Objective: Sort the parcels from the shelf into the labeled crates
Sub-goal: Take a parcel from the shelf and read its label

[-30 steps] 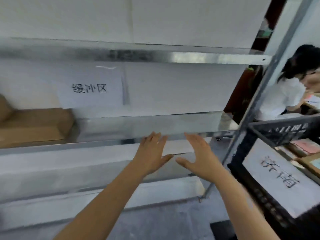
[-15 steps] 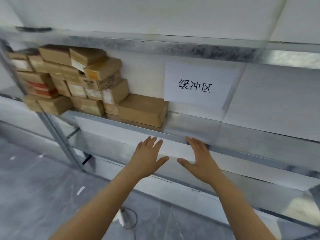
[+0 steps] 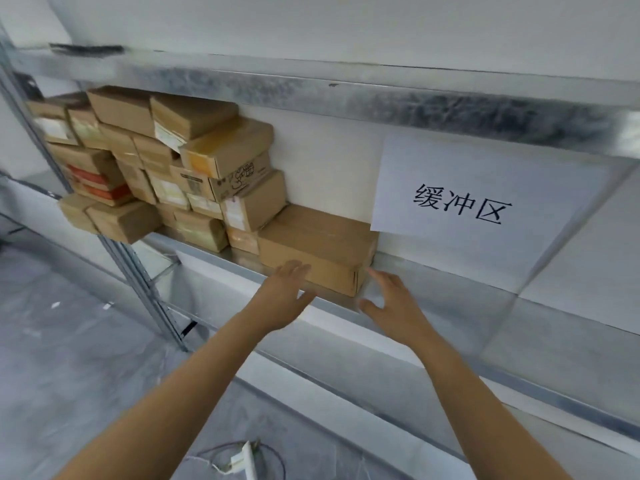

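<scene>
— Cardboard parcels [image 3: 156,157], brown and taped, stand piled at the left end of a galvanised metal shelf [image 3: 450,292], against a white wall [image 3: 329,150]. Which one is nearest the person?

— The long box [image 3: 311,244], lying flat at the right edge of the pile with its front face along the shelf's lip. Both bare arms are stretched up toward it.

— And the hands?

— The left hand [image 3: 284,292] is in front of the box's front face, fingers straight and slightly spread, grip apart. Whether the fingertips touch the cardboard cannot be told. The right hand [image 3: 391,303] is just beside the box's right-hand front corner, thumb out to the side, grip likewise apart and holding nothing.

— What else is in the picture?

— A white paper sign [image 3: 460,202] with three black Chinese characters is on the wall to the right of the box, its lower left corner meeting the box's far end in this view. A slanting steel post [image 3: 138,282] carries the shelf on the left. Below, on the grey floor [image 3: 69,358], lies a white plug and cable [image 3: 242,457].
</scene>
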